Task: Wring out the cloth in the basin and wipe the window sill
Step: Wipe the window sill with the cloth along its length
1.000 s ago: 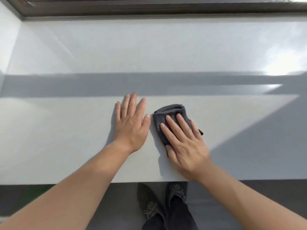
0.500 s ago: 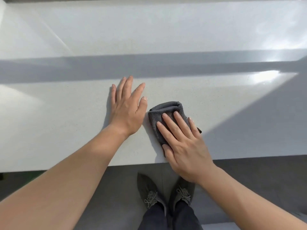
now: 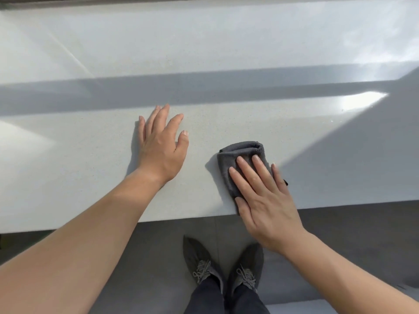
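A folded dark grey cloth (image 3: 240, 155) lies on the wide white window sill (image 3: 226, 64), close to its front edge. My right hand (image 3: 265, 196) presses flat on the cloth, fingers spread over it, covering its near half. My left hand (image 3: 162, 143) rests palm down on the bare sill to the left of the cloth, a hand's width away, fingers apart and holding nothing. No basin is in view.
The sill's front edge (image 3: 90, 225) runs across below my hands. Beneath it is a dark grey floor with my two shoes (image 3: 223, 266). The dark window frame (image 3: 113, 0) borders the sill at the top. A band of shadow crosses the sill.
My right hand has slid the cloth to the right along the sill, away from my left hand. The left hand has stayed flat in place. The view has tilted downward.
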The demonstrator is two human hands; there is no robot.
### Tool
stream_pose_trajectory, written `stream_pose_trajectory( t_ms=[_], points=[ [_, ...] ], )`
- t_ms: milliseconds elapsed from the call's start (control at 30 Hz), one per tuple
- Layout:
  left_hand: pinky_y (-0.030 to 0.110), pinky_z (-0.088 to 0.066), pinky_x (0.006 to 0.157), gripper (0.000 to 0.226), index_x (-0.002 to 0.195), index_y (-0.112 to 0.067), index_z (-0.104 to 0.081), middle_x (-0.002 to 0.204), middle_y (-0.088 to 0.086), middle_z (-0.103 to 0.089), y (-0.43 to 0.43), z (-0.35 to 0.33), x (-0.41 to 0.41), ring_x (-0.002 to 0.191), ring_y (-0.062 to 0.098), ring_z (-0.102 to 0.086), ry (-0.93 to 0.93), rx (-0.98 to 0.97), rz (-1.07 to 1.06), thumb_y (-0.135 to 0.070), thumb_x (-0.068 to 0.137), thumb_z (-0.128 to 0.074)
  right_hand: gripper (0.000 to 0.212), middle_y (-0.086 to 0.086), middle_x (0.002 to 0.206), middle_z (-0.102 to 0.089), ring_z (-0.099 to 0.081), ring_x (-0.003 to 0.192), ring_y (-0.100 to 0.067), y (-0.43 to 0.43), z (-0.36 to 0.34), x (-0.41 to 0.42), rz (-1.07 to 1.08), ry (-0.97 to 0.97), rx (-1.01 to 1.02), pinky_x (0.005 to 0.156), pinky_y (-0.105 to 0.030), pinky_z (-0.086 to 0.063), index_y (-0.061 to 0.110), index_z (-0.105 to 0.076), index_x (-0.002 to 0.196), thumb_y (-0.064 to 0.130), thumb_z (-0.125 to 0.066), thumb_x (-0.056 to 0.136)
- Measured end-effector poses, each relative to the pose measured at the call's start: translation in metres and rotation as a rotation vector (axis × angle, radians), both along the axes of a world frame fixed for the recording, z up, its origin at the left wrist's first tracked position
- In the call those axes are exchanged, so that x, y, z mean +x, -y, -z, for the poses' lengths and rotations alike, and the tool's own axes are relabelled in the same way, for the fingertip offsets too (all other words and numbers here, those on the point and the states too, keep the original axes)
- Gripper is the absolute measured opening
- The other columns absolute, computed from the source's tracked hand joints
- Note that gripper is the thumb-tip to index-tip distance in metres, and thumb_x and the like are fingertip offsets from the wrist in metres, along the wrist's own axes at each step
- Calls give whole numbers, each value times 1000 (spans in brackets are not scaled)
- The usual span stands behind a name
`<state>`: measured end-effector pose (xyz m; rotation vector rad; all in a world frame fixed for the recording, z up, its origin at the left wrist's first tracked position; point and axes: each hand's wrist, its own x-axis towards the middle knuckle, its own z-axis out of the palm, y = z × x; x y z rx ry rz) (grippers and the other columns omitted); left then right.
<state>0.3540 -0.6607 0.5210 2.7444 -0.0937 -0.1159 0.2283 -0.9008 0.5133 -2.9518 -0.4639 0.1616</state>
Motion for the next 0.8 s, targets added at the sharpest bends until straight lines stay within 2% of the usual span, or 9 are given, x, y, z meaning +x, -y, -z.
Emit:
stream_pose_trajectory(
  t_ms=[100,167,200,300,400,467,600,700,800],
  points=[
    [43,6,123,52,145,-18,-43,162,7,-22,24,-2,-8,152,18,-7,32,-98,19,-37,98,-31,62,4,168,-11,-1,155,-21,52,-2,21,307,-42,10,123,-54,-9,26,-22,158,42,-26,98],
    [40,6,123,52,144,-18,-44,162,6,-22,45,-3,-10,151,18,-7,32,-153,48,-36,97,-33,64,1,168,-9,1,155,-24,42,-3,24,440,-31,9,123,-56,-7,23,-20,159,41,-25,97],
    [39,7,123,53,145,-18,-43,163,5,-22,54,-3,-11,151,17,-7,25,-159,62,-36,97,-32,65,-1,168,-10,0,155,-27,26,-4,19,414,-15,3,122,-57,-9,22,-20,159,40,-28,97],
    [39,10,122,58,150,-20,-36,165,3,-14,69,-1,-9,152,15,0,-19,-114,87,-40,96,-28,64,0,167,-14,-4,155,-28,-4,-4,-8,123,-12,28,121,-59,-16,22,-23,158,38,-38,98],
    [41,11,121,60,155,-26,-22,167,-1,-2,69,1,-12,151,10,11,-37,-29,99,-43,97,-26,61,2,166,-22,-12,154,-25,29,-5,1,-63,-4,42,121,-56,-17,25,-31,156,38,-42,98],
    [40,14,121,60,157,-31,-13,166,-5,9,70,-1,-13,149,10,20,-64,3,90,-43,99,-26,62,3,166,-22,-12,154,-24,61,-2,32,11,0,13,122,-55,-14,27,-30,156,39,-37,96],
    [39,16,120,62,157,-32,0,164,-7,18,80,-4,-10,147,11,27,-97,90,43,-43,101,-24,67,3,168,-11,-3,155,-24,84,0,114,378,-36,49,124,-53,-3,28,-19,159,39,-28,93],
    [39,14,121,63,157,-30,0,165,-6,15,84,-2,-8,148,11,24,-92,98,21,-43,101,-25,66,0,166,-20,-11,154,-29,61,1,98,208,37,55,121,-59,-12,24,-28,157,35,-36,93],
    [38,12,121,58,156,-28,-15,166,-5,5,85,-3,-4,150,10,17,-107,45,-13,-43,101,-27,66,-2,165,-24,-14,154,-29,60,-4,71,-1,11,37,121,-57,-15,22,-33,155,34,-42,91]
  ],
)
